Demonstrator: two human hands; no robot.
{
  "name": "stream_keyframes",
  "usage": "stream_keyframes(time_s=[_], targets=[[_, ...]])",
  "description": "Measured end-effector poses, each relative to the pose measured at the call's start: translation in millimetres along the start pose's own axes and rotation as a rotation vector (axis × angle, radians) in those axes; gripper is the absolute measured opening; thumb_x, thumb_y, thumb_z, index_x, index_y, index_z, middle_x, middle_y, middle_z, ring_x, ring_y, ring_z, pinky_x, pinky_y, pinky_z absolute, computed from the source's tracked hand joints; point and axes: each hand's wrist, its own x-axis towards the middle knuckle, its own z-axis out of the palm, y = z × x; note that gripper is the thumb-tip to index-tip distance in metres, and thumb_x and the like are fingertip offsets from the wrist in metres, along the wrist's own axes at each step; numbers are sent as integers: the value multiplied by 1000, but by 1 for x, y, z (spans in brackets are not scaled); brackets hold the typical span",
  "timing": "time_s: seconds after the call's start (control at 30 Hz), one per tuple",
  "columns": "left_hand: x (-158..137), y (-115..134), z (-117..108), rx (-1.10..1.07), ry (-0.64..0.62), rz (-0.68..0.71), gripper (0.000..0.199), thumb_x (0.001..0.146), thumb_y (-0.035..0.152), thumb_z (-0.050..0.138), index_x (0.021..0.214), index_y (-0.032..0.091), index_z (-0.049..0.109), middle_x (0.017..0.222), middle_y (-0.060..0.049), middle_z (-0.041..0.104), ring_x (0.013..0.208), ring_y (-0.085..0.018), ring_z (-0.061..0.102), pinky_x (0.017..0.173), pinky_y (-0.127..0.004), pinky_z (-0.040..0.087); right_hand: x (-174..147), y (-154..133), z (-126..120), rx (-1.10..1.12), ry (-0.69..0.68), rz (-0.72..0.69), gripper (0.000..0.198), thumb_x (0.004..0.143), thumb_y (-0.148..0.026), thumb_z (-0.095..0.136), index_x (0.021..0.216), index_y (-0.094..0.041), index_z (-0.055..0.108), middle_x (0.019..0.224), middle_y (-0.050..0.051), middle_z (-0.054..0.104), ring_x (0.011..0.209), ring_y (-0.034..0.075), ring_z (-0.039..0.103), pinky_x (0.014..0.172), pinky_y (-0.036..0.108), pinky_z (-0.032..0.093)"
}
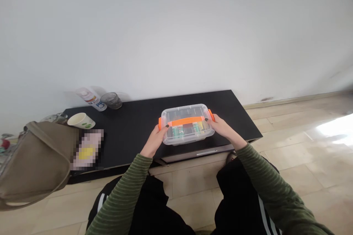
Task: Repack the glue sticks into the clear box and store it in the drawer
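A clear plastic storage box with an orange carrying handle and orange side latches is at the front right part of the black cabinet top. Its lid is on, and green-and-white and yellow items show through it. My left hand grips the box's left end, thumb on the lid near the handle. At the right end, my right hand holds the box with its thumb on the lid beside the orange latch. The fingers under both ends are hidden. I cannot tell whether the box rests on the cabinet or is slightly raised.
On the left of the black cabinet stand a spray can, a dark glass and a paper cup. A brown bag and a blurred-out pink item lie nearer. A white wall rises behind.
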Motion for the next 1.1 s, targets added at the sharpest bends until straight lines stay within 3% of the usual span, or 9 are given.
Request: stream_keyframes(time_s=[0.2,0.47,0.67,0.9,1.0,1.1], targets=[[1,2,-1,11,-20,-25,45,75,48,68,102,13,66,98,-8,68,96,-26,63,81,-34,47,-8,-7,2,-55,-24,5,48,91,-51,54,128,-20,58,117,12,71,107,29,65,86,35,48],[3,-1,-1,133,42,-37,42,77,50,65,101,16,65,97,-8,67,96,-27,63,80,-34,45,-12,-14,3,-150,10,-34,37,94,-47,51,121,-24,61,102,10,73,95,30,67,80,35,46],[0,3,1,295,53,-23,50,86,50,57,125,19,59,108,-12,69,103,-31,63,84,-37,42,-11,-14,8,-224,71,-141,35,94,-45,53,121,-25,60,89,9,73,84,30,67,76,34,43],[5,-3,-1,273,71,-12,47,84,51,60,118,19,62,110,-11,68,102,-29,63,85,-37,44,-16,-12,5,-161,79,-120,36,94,-47,49,121,-26,61,103,9,73,95,30,66,80,34,43],[9,-8,-1,134,57,-17,49,79,51,66,114,17,62,104,-8,67,94,-24,63,78,-34,46,-27,-3,-7,-209,177,-176,31,96,-43,42,110,-25,63,109,9,71,102,27,63,84,33,42],[9,-10,0,20,20,-54,48,74,51,70,106,15,61,93,-6,65,80,-20,61,69,-31,46,-47,20,-16,-227,196,-119,26,93,-36,43,83,-24,64,86,5,71,83,22,63,74,30,42]])
